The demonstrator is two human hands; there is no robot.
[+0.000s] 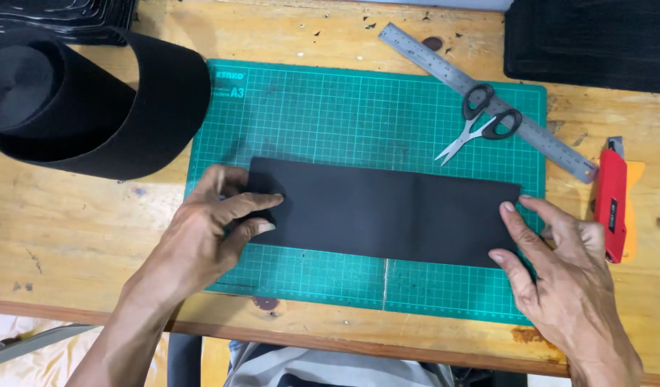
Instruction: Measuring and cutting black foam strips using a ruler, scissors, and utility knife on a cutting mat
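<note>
A big roll [93, 100] of black material lies on its side at the far left of the wooden bench [72, 222], its edge just reaching the corner of a green cutting mat [344, 115]. The left hand [212, 229] rests on the left end of a black strip [384, 211], fingers loosely curled and pressing its short edge, not clasping anything. The strip lies flat across the middle of the mat, long side running left to right, with a faint crease near its centre. Beyond it, scissors [480, 122] lie closed on the mat, overlapping a steel ruler [488, 100] set diagonally. The right hand [559, 272] is open, fingertips touching the strip's right end. Just beside that hand, off the mat, lies a red knife [611, 204].
</note>
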